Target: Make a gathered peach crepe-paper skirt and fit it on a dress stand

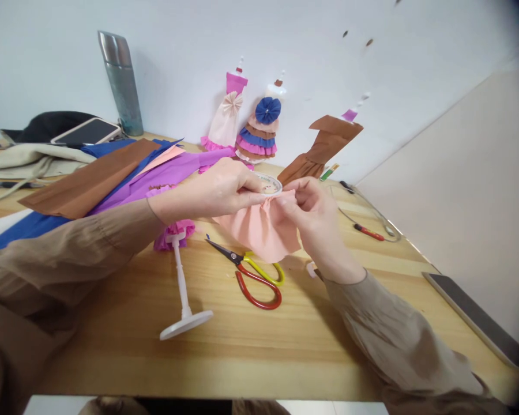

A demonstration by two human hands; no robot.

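My left hand [225, 190] and my right hand [313, 216] both pinch the top edge of a gathered piece of peach crepe paper [259, 230], held above the wooden table [251, 346]. The paper hangs down in pleats between the two hands. A small round white container [270, 183] sits just behind my fingertips. Below the paper lie scissors [253, 271] with one red and one yellow handle. A white mannequin stand [184, 288] with a pink ruffle lies tipped over under my left forearm.
Three small dress forms wearing paper dresses [227, 118] [259, 129] [324, 147] stand at the wall. Sheets of brown, purple and blue paper [90, 178] lie at the left, with a phone [86, 131] and a steel flask [121, 80] behind. A red-handled tool [367, 231] lies right.
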